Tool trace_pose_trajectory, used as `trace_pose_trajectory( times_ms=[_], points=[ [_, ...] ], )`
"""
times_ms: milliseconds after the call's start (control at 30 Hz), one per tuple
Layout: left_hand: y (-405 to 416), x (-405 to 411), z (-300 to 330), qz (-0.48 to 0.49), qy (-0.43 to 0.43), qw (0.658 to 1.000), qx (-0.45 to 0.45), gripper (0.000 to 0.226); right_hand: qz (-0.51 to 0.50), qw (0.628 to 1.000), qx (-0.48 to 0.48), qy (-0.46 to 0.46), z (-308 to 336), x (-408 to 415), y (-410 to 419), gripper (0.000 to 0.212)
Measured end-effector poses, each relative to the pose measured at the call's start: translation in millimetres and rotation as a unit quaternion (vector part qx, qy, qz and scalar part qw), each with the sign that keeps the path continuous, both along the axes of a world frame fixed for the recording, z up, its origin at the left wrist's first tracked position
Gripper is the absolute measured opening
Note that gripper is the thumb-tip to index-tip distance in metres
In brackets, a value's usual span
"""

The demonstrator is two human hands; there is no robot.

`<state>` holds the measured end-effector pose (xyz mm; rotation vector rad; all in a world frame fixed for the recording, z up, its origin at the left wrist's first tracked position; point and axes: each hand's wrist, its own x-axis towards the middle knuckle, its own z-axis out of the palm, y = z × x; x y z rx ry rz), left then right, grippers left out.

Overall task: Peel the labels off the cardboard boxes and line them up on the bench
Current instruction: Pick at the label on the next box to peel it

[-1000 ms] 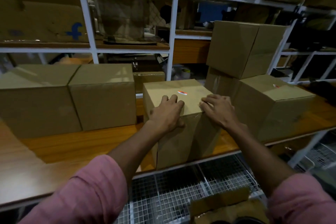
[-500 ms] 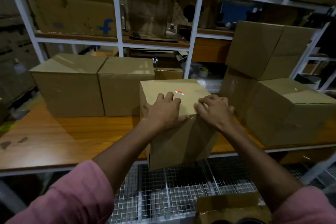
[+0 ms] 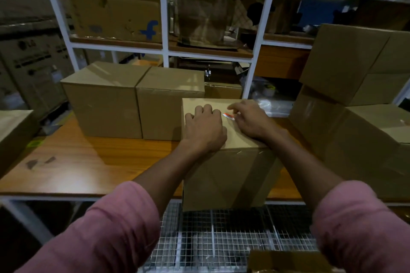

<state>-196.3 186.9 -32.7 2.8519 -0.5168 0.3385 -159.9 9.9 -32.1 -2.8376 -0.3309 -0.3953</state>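
A plain cardboard box (image 3: 230,175) stands at the front edge of the wooden bench (image 3: 93,162), overhanging it slightly. A small red and white label (image 3: 228,116) is stuck on its top face. My left hand (image 3: 205,129) lies flat on the box top, left of the label, pressing down. My right hand (image 3: 250,121) rests on the top at the right, its fingertips touching the label's right end. Whether the label's edge is lifted is too blurred to tell.
Two label-free boxes (image 3: 104,99) (image 3: 165,104) stand side by side at the back left. A stack of boxes (image 3: 355,131) fills the right, one with a small label (image 3: 402,122). A white shelf frame (image 3: 163,29) rises behind. Wire mesh (image 3: 221,237) lies under the bench.
Both hands slid forward across the box top toward the label; my right fingertips now reach it. The view has swung left, and the box has shifted slightly.
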Motion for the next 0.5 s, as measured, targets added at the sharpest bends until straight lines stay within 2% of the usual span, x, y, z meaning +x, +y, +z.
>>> trace_pose_trajectory(
  times_ms=[200,500],
  points=[
    [-1,9,-9,0.028,-0.011,0.999,-0.024,0.042,0.032,0.999,-0.03,0.009,-4,21,-2,0.043],
    [-3,11,-12,0.038,-0.028,0.998,-0.031,0.037,0.06,0.997,0.04,-0.035,-10,23,-8,0.032]
  ],
)
